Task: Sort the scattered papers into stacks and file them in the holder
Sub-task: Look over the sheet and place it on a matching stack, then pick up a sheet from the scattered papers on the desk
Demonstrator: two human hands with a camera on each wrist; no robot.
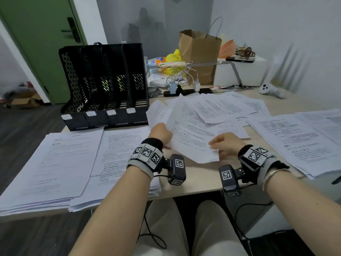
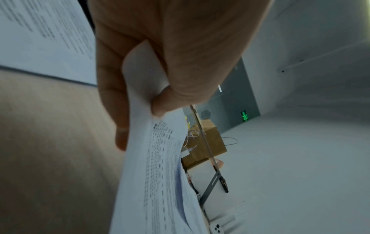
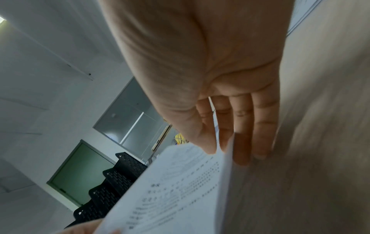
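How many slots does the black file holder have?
4, side by side in the black file holder at the desk's far left, each with a white label tab at its front. All look empty, though the slot bottoms are partly hidden.

A bare strip of wooden desk (image 1: 195,180) lies at the near edge, between two paper stacks on the left (image 1: 60,163) and a stack on the right (image 1: 302,143). Both hands work above this strip, holding a sheet (image 1: 191,137). Behind it, loose papers (image 1: 227,108) cover the desk's middle. The black file holder (image 1: 105,84) stands upright at the back left, its slots open toward the front. A paper bag (image 1: 199,56), a metal shelf (image 1: 212,64) and cables (image 1: 177,78) crowd the back.
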